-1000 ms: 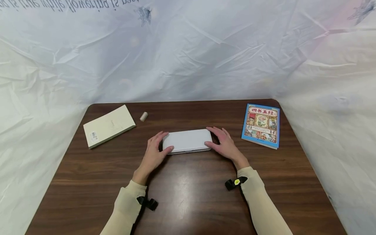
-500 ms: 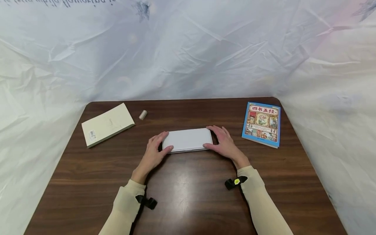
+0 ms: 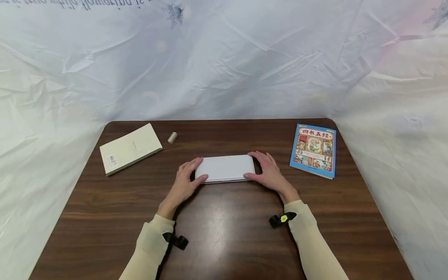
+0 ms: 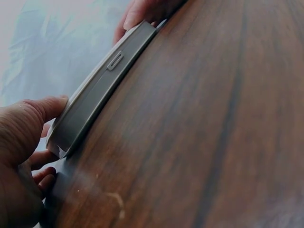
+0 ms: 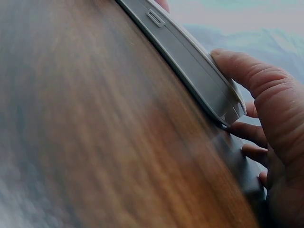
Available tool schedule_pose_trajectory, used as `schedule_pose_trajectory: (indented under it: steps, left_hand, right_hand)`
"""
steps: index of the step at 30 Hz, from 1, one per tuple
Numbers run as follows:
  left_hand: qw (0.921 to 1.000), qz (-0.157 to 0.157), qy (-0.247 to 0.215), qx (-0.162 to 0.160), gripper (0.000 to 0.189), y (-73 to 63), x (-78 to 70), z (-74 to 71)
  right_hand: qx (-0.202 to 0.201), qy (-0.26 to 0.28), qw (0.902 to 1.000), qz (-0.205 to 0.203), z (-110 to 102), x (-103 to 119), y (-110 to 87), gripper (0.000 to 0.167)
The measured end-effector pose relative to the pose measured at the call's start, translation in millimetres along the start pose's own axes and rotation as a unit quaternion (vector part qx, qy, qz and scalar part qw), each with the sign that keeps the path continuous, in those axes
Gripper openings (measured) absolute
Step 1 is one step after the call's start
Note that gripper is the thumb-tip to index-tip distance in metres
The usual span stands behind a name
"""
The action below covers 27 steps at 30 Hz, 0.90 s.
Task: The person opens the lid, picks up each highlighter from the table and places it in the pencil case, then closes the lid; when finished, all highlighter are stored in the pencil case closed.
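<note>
A flat white case (image 3: 225, 168) lies on the brown table in the head view, its long side facing me. Both wrist views show its grey front side with a small latch (image 4: 115, 61) and a lid seam. My left hand (image 3: 183, 181) grips the left end, thumb on the near top edge and fingers round the far side. At the right end my right hand (image 3: 270, 174) holds it the same way. In the right wrist view that thumb (image 5: 237, 66) presses the lid's edge, and the other fingers curl behind the end. The lid looks closed; the case's underside is hidden.
A cream book (image 3: 131, 149) lies at the back left, with a small whitish block (image 3: 172, 137), perhaps an eraser, beside it. To the right is a blue-bordered picture book (image 3: 313, 151). Behind the wooden table (image 3: 224, 138) hangs a pale, wrinkled sheet (image 3: 224, 70).
</note>
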<state>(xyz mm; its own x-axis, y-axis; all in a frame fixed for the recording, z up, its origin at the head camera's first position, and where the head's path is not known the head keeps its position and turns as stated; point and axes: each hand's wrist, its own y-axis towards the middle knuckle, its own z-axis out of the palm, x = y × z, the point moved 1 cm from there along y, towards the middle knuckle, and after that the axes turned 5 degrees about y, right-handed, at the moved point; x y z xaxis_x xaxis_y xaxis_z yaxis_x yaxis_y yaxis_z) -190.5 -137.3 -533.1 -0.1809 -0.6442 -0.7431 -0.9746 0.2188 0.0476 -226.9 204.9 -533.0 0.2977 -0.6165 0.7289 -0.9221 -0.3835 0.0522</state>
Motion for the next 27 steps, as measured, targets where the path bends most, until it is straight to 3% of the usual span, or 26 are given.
schedule_pose_trajectory:
  steps: [7, 17, 27]
  left_hand:
    - [0.9999, 0.009, -0.005, -0.008, 0.065, 9.1, 4.7, 1.1]
    - [0.9998, 0.002, -0.003, 0.021, 0.068, 18.7, 11.0, 3.4]
    - [0.9997, 0.022, 0.002, 0.004, 0.065, 29.9, 11.3, -0.1]
  right_hand:
    - [-0.005, -0.005, 0.9999, -0.01, 0.7, -5.7, 6.5, 0.082]
    - [-0.008, -0.002, 0.9999, 0.007, 7.2, -15.3, 8.5, 0.084]
    - [-0.021, 0.02, 0.9995, 0.005, 1.9, -17.9, 18.7, 0.079]
